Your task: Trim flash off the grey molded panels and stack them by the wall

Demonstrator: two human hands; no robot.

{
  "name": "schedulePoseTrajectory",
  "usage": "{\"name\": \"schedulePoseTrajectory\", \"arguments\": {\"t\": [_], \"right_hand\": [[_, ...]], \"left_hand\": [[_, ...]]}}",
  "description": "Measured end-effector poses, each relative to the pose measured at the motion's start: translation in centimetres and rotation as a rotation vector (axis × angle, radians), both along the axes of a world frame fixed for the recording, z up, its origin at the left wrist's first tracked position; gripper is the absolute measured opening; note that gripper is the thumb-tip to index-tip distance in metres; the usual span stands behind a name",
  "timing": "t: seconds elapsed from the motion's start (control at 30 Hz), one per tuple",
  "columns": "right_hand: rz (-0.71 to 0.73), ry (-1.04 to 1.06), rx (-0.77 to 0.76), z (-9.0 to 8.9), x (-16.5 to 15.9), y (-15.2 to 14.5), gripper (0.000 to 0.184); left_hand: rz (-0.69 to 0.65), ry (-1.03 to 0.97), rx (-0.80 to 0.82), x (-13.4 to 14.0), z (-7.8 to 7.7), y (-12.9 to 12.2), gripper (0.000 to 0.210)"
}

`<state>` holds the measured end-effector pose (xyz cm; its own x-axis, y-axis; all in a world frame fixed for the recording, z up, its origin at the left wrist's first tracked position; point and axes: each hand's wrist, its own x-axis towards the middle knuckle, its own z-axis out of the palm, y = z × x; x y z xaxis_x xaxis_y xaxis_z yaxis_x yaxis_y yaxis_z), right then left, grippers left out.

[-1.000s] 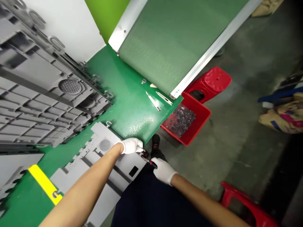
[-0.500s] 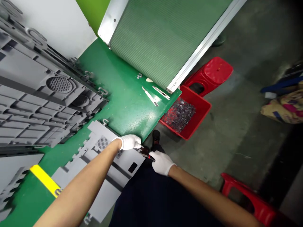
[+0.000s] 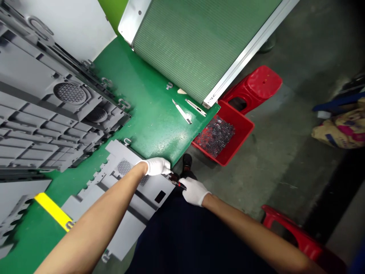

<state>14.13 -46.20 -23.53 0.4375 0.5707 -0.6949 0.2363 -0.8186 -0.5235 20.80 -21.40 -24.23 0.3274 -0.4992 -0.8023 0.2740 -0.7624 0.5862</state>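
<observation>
A large grey plastic panel [image 3: 131, 224] with round speaker grilles lies at the near edge of the green table. At its right corner my left hand [image 3: 158, 166], in a white glove, has its fingers pressed together; what they pinch is hidden. My right hand [image 3: 195, 191], also gloved, is closed around the red-and-black handle of cutting pliers [image 3: 177, 184]. The pliers' metal head points to the panel's corner, close to my left fingertips. Small U-shaped grey plastic tabs, one of them a tab [image 3: 127, 141] at the panel's upper edge, stick out around it.
Stacked grey panels [image 3: 42, 114] stand at left on the green table [image 3: 142, 102]. Two craft knives, one a white knife [image 3: 181, 111], lie near the conveyor belt [image 3: 196, 42]. A red bin [image 3: 242, 135] holds small dark scraps; red stools [image 3: 264, 82] and a sack [image 3: 342, 131] are on the floor.
The view has shifted slightly. Both hands stay at the panel's corner, with the pliers in the right hand and little visible movement against the panel.
</observation>
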Motion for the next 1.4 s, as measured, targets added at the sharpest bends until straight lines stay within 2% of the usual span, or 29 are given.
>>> {"name": "schedulePoseTrajectory", "arguments": {"t": [0.2,0.43,0.57,0.77,0.97,1.17,1.4], "right_hand": [[0.029,-0.085,-0.104,0.8,0.2,1.0,0.027],[0.003,-0.020,-0.210,1.0,0.5,2.1,0.038],[0.035,-0.038,-0.255,1.3,0.7,2.2,0.037],[0.121,-0.113,-0.251,1.1,1.7,2.2,0.029],[0.076,-0.111,-0.219,1.0,0.9,2.3,0.030],[0.090,-0.135,-0.209,0.9,0.8,2.7,0.025],[0.133,-0.173,-0.252,0.9,0.5,3.5,0.034]], "left_hand": [[-0.014,-0.013,0.000,-0.1,-0.3,0.0,0.026],[-0.019,-0.055,-0.018,-0.2,-0.3,-0.1,0.026],[0.008,-0.058,-0.021,-0.5,-0.7,-0.2,0.025],[0.011,-0.066,-0.014,-0.1,-0.6,0.2,0.027],[0.049,-0.058,-0.018,0.1,0.5,0.5,0.019],[0.076,-0.036,-0.060,0.1,0.6,0.4,0.015],[0.110,-0.022,-0.069,0.0,0.3,0.4,0.013]]}}
